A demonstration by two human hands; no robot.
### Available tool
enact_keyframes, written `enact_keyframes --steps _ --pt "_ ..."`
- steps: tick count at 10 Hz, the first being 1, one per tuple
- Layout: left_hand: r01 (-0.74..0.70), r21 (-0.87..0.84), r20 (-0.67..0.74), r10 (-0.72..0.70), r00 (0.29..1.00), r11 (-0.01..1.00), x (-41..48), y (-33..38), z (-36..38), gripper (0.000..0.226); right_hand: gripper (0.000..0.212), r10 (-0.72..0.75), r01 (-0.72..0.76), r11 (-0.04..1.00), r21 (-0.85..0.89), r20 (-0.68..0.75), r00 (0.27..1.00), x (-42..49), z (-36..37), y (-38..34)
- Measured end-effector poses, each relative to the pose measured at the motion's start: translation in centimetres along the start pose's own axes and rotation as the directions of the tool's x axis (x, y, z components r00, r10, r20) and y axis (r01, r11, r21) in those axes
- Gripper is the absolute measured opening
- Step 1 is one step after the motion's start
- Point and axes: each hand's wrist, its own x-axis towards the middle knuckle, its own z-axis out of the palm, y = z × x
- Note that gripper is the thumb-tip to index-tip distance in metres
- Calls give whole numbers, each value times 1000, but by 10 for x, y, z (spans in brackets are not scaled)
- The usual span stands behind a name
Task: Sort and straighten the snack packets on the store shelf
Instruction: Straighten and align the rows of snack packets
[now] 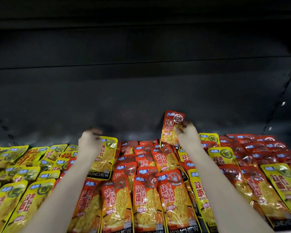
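Both my arms reach over a shelf packed with snack packets. My left hand (89, 142) grips the top edge of a yellow packet (104, 158) and lifts it above the pile. My right hand (186, 135) pinches a red packet (170, 130) by its right side and holds it upright over the back of the red group. Yellow packets (23, 179) fill the left part of the shelf. Red packets (146, 195) fill the middle and the far right (259, 148). A few stray yellow packets (222, 155) lie among the red ones on the right.
A dark back wall (141, 91) rises behind the packets, with the underside of another shelf overhead. A slotted shelf upright (282, 105) borders the right side and another upright (5, 128) the left. Packets overlap at loose angles.
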Motion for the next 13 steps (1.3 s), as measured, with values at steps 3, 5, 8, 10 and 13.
enact_keyframes --steps 3,5,8,10,13 --pt "-317 421 199 254 946 850 -63 72 39 32 26 24 -24 1000 -2 25 999 2 -2 2" --pt "-509 322 510 307 804 799 -93 94 85 44 32 29 -31 998 53 34 999 0 -10 1" --pt "-503 289 497 321 806 815 -85 75 96 53 28 -5 4 1000 18 38 999 2 -8 -1" --pt "-436 119 486 330 809 892 -80 73 95 39 25 -9 7 999 32 42 999 2 -7 0" --pt "-349 -179 441 392 807 920 -80 81 88 24 32 -6 4 1000 29 50 999 3 -6 1"
